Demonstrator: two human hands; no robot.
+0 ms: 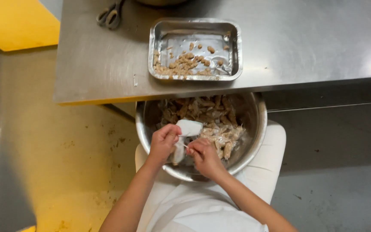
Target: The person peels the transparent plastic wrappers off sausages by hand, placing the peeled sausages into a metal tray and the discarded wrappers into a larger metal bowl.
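At the far left of the frame the yellow-stained floor is showing beside my knee, and near the top left a pair of grey-handled scissors is lying on the brushed steel table, well away from my hands. Moving right, my left hand is closing thumb and fingers on the upper part of a pale, whitish wrapped piece, gripping it over the big round steel bowl that I am resting on my white-clad lap, probably so that anything that drops falls back in. The piece is running lengthwise from upper right to lower left, its broad end pointing up toward the table edge and its narrow tail hanging down between my wrists. Just right of it, my right hand is pinching a thin strip at the piece's lower side, fingers curled in tight; whether it is film or a stick, I cannot tell. Brown chunks in clear wrapping are filling the bowl's far half. Above, on the table, a rectangular foil tray is holding loose brown bits, sitting just past the bowl within easy reach.
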